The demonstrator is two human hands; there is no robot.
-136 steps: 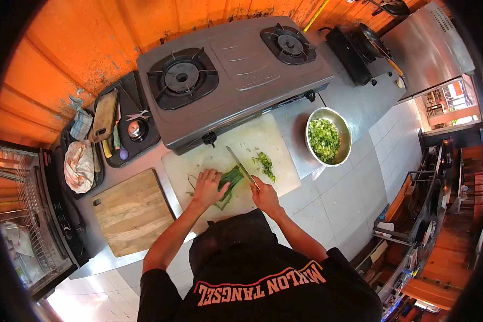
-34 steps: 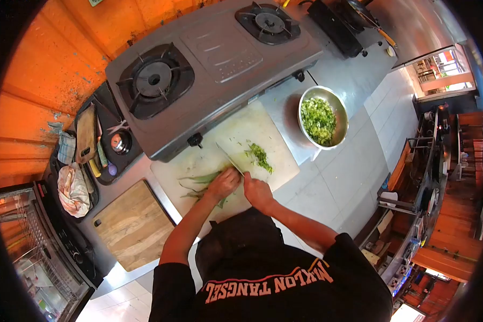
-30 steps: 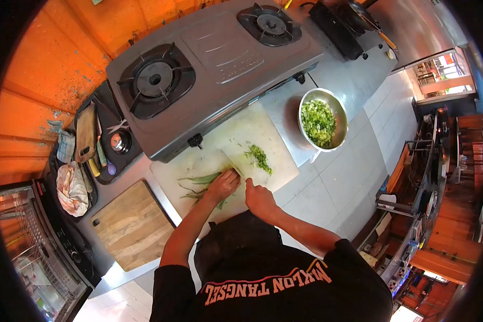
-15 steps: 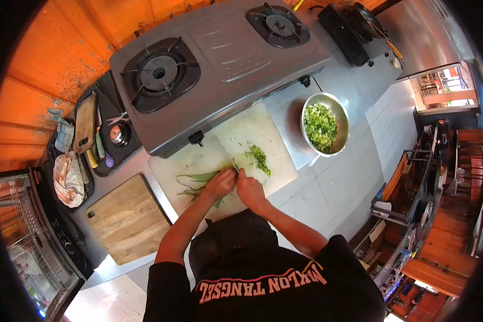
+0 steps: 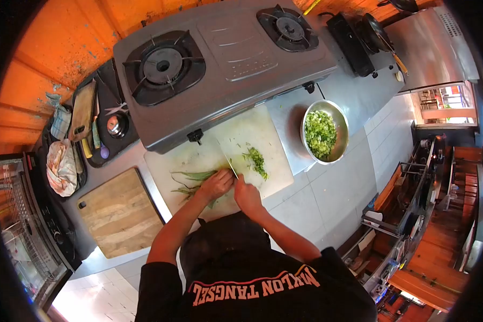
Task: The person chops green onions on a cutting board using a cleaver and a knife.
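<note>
On the white cutting board [image 5: 276, 174], my left hand [image 5: 217, 184] presses down on long green leaves [image 5: 197, 175], whose ends stick out to its left. My right hand [image 5: 247, 197] is wrapped round the handle of a knife [image 5: 231, 166], the blade pointing away from me, right beside my left fingertips. A small heap of chopped greens [image 5: 256, 162] lies to the right of the blade. Right of the board stands a metal bowl [image 5: 343, 144] with chopped green and pale pieces in it.
A two-burner stove [image 5: 225, 59] stands behind the board. Left are a wooden board [image 5: 121, 212], a black tray [image 5: 124, 140] with scissors and a small metal pot, and a crumpled cloth [image 5: 62, 167]. A black pan [image 5: 371, 33] is at the back right.
Since the earliest frame, my left hand has gathered the leaves closer to the blade, and both hands are nearer together. In the last half second the blade has shifted slightly, and the camera view has moved.
</note>
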